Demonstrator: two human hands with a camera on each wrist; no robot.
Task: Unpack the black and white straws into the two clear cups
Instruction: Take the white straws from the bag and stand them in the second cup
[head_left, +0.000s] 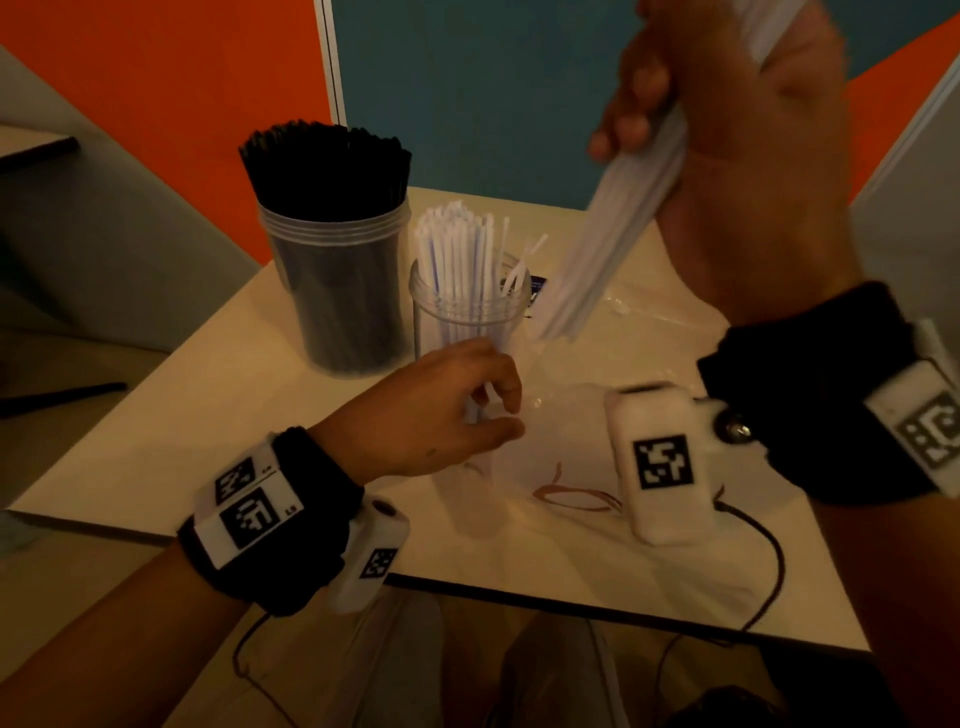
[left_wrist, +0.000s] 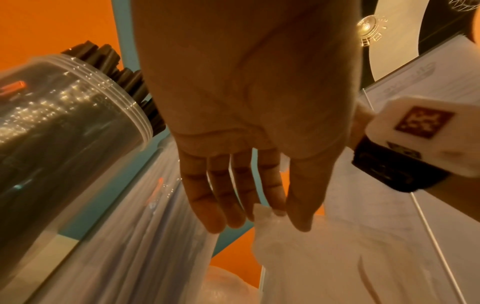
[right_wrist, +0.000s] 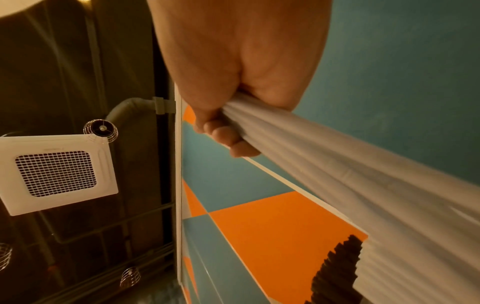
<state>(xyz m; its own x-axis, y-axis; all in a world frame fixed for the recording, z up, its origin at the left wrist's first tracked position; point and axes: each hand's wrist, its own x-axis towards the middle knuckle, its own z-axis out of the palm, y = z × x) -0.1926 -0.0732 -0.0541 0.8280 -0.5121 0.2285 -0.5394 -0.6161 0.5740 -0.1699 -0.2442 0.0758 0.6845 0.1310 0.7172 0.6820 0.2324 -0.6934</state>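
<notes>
A tall clear cup (head_left: 332, 291) full of black straws (head_left: 324, 161) stands at the back left of the table. To its right a smaller clear cup (head_left: 470, 312) holds white straws (head_left: 457, 244). My right hand (head_left: 675, 119) is raised above the table and grips a thick bundle of white straws (head_left: 613, 234) that slants down towards the smaller cup. The right wrist view shows the right hand (right_wrist: 233, 123) wrapped round that bundle (right_wrist: 337, 174). My left hand (head_left: 498, 415) is low in front of the smaller cup, and its thumb and fingers (left_wrist: 275, 205) pinch the clear plastic wrapper (left_wrist: 298, 246).
The crumpled wrapper (head_left: 571, 410) lies on the beige table (head_left: 208, 441), with brown rubber bands (head_left: 571, 499) near the front. A loose black straw (head_left: 62, 397) lies on a lower surface to the left. Orange and teal wall panels stand right behind the table.
</notes>
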